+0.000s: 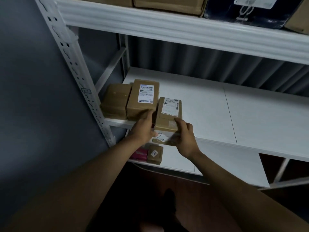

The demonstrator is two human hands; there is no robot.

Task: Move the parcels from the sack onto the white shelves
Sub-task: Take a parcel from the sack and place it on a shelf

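Note:
Three brown cardboard parcels lie at the left end of the middle white shelf [209, 104]. A plain one [115, 99] is furthest left, and a labelled one [143, 97] leans beside it. The third labelled parcel [169, 113] overhangs the shelf's front edge. My left hand [143, 128] holds its left side, fingers reaching up between it and the middle parcel. My right hand [184, 134] grips its near right corner, thumb on top. No sack is in view.
The shelf below holds a small brown box [155, 154] with a tag and a pink packet [139, 154]. The top shelf [167, 25] carries large cartons and a dark bag [247, 12]. A white perforated upright [80, 81] stands left, against a grey wall.

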